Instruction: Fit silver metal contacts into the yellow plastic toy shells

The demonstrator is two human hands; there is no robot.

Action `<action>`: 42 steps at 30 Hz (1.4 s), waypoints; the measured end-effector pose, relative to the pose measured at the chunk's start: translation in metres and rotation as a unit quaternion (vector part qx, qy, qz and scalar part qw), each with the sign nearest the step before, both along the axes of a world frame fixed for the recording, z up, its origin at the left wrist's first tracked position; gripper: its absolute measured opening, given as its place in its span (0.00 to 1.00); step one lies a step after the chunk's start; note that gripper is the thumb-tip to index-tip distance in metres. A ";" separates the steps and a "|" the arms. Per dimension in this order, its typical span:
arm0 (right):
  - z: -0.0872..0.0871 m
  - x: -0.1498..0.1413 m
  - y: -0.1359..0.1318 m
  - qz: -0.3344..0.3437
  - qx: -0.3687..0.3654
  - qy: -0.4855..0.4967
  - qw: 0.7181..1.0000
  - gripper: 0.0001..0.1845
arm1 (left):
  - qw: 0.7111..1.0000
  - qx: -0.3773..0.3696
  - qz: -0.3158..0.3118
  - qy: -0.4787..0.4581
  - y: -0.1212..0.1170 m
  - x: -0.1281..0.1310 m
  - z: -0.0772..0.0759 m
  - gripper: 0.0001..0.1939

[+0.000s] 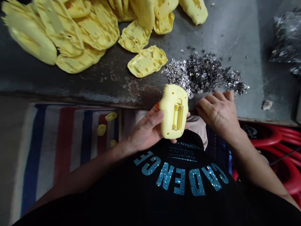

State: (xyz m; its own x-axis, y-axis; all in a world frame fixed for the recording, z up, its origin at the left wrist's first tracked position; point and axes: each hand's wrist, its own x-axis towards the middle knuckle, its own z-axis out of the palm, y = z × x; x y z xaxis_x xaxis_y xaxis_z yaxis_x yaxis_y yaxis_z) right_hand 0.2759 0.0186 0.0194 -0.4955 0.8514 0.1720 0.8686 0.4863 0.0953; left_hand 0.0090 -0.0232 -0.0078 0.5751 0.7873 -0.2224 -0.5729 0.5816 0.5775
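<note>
Left of the yellow plastic casing [174, 111], a striped cloth [68, 141] lies over the person's lap with small yellow pieces [101, 130] on it. Beyond them, on the stained grey worktop [237, 40], a pile of yellow plastic shells [77, 34] spreads up and left of the casing. The left hand [145, 128] grips the casing narrowly, fingers wrapped behind it, its battery compartment [177, 114] facing up. Just right of the casing, the right hand [218, 114] is open and holds nothing, beside a heap of silvery metal flakes [202, 73]. Further right lie a plastic bag [288, 37] on the worktop and a red plastic stool [277, 147] below it.
</note>
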 end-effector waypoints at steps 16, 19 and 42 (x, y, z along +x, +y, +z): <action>0.026 -0.028 -0.020 0.068 -0.166 0.485 0.856 0.03 | 0.985 -0.051 -0.140 -0.083 -0.002 0.003 0.003 0.44; 0.027 -0.025 -0.020 0.071 -0.164 0.483 0.857 0.04 | 0.986 -0.054 -0.142 -0.075 -0.002 0.004 0.002 0.45; 0.048 -0.028 -0.029 0.080 -0.044 0.259 0.962 0.04 | 0.990 -0.017 -0.129 -0.050 -0.006 0.010 0.002 0.56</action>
